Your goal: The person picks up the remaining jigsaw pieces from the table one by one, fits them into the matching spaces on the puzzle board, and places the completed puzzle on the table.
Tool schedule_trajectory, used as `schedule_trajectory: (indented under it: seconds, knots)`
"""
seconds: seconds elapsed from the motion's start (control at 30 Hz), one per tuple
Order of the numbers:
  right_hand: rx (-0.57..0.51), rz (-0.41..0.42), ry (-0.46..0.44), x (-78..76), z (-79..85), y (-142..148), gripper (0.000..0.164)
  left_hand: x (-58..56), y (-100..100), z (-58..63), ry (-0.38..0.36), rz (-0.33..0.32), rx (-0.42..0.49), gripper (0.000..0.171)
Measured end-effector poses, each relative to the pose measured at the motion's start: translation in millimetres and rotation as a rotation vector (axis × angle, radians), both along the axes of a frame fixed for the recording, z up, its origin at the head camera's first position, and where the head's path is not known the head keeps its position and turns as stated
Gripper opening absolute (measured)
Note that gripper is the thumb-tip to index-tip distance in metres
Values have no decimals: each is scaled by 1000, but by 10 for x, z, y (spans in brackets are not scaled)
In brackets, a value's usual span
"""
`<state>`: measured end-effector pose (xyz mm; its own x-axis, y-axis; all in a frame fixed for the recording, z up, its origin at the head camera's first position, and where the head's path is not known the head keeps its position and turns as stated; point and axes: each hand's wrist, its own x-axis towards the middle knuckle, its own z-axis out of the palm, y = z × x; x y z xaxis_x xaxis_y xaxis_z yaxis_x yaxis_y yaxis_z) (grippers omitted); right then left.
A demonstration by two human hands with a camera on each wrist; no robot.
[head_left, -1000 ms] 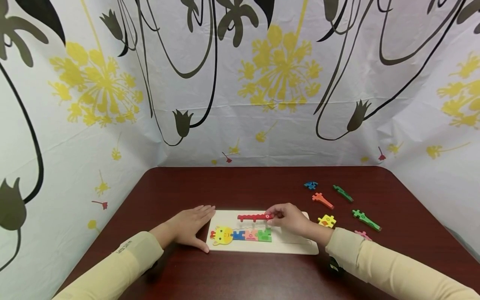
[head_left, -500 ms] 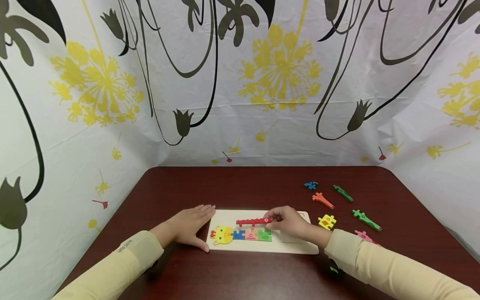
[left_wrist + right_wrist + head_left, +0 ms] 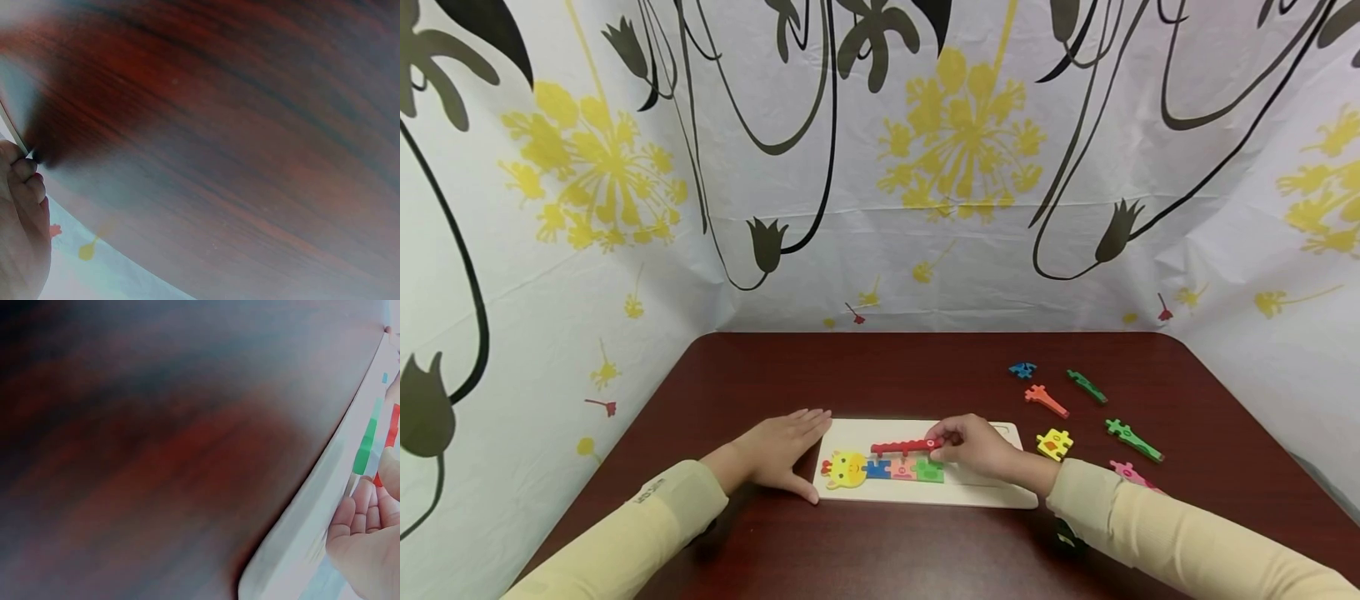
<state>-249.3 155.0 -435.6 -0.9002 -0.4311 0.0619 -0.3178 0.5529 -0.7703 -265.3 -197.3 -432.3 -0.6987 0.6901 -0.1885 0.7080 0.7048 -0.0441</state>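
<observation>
My right hand [image 3: 973,448] pinches one end of a long red puzzle piece [image 3: 898,447] with small tabs along its lower side. The piece is over the pale wooden puzzle board [image 3: 988,497], just beyond a row of fitted pieces. That row runs from a yellow giraffe head [image 3: 846,472] through a blue piece [image 3: 877,471] and a pink piece [image 3: 902,471] to a green piece [image 3: 930,472]. Against the board's left end rests my left hand [image 3: 778,454], fingers straight and thumb spread. In the right wrist view, curled fingers [image 3: 359,512] lie beside the red piece [image 3: 392,428].
Loose puzzle pieces lie right of the board: a blue one [image 3: 1022,370], an orange one [image 3: 1046,401], a dark green one [image 3: 1086,387], a green one [image 3: 1133,440], a yellow one [image 3: 1055,444] and a pink one [image 3: 1131,474], partly behind the right sleeve. A patterned cloth [image 3: 880,283] surrounds the dark table [image 3: 820,367].
My right hand has brought the red piece slightly nearer to me and a little left, closer to the fitted row. The left hand has stayed in place.
</observation>
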Motion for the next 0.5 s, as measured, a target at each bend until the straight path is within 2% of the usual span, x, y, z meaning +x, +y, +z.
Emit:
schedule_trajectory:
  seconds: [0.5]
  knots:
    - [8, 21, 9, 23, 9, -35, 12, 6, -4, 1, 11, -7, -1, 119]
